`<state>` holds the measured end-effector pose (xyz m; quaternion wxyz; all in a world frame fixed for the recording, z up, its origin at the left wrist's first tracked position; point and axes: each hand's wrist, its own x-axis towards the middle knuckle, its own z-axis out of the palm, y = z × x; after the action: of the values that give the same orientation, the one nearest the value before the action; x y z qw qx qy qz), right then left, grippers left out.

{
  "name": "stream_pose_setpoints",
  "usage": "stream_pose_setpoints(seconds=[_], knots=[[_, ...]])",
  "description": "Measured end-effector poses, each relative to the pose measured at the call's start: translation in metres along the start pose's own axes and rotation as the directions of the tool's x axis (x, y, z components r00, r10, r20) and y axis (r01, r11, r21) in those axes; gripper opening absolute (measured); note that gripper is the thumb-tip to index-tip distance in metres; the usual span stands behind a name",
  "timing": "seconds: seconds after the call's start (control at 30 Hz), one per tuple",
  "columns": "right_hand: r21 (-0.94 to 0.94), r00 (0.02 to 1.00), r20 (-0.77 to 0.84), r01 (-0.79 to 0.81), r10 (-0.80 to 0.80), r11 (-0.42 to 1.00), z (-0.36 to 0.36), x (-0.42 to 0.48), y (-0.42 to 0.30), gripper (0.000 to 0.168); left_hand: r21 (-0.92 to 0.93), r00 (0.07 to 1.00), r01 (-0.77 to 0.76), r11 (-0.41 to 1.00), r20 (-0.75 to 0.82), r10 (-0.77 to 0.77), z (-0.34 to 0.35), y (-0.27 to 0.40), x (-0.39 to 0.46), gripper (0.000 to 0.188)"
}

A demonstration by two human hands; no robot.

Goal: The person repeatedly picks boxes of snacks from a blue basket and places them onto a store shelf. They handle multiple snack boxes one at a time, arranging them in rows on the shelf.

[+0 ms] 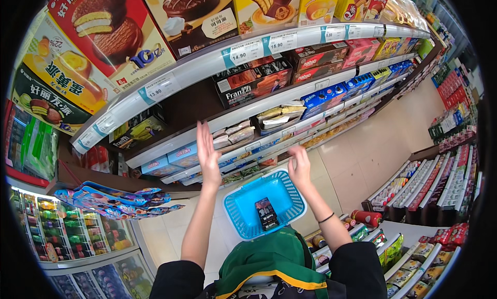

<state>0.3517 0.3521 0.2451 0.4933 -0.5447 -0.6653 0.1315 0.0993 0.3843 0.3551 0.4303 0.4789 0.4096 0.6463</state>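
Note:
My left hand (208, 155) is raised before the snack shelf with its palm turned inward and fingers straight, holding nothing. To its right, my right hand (299, 167) hovers by the far right rim of the basket, its fingers blurred and loosely bent around nothing. Whether it touches the rim I cannot tell. Below and between both hands is a blue plastic shopping basket (244, 196) with a white rim. In it lies a dark Franzzi biscuit packet (265, 213). Another Franzzi box (254, 83), black and red, stands on the shelf beyond my left hand.
A curved shelf edge (205, 68) with price tags runs across the front, under large pie boxes (105, 31). Hanging blue snack bags (116, 200) jut out at left, above a drinks cooler (70, 229). More product racks (423, 178) stand at right on the tiled floor (357, 155).

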Motion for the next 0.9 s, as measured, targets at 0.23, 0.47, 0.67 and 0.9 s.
stream_pose_setpoints(seconds=[0.23,0.47,0.67,0.9], knots=[[-0.293,0.609,0.404,-0.621,0.683,0.727,0.061,-0.232,0.085,0.024,0.118,0.677,0.736,0.667,-0.105,-0.728,-0.045,-0.182,-0.200,0.053],[-0.552,0.085,0.522,-0.725,0.849,0.412,0.099,-0.322,0.108,0.066,0.437,0.299,0.859,0.269,0.000,-0.954,-0.038,-0.265,-0.326,0.076],[-0.324,0.248,0.547,-0.818,0.799,0.476,0.101,-0.296,0.088,0.063,0.574,0.105,0.805,0.150,0.110,-0.988,-0.059,-0.293,-0.353,0.084],[-0.680,0.058,0.268,-0.696,0.962,0.232,0.119,-0.252,0.059,0.056,0.597,0.292,0.745,0.299,0.110,-0.950,-0.050,-0.281,-0.372,0.078]])
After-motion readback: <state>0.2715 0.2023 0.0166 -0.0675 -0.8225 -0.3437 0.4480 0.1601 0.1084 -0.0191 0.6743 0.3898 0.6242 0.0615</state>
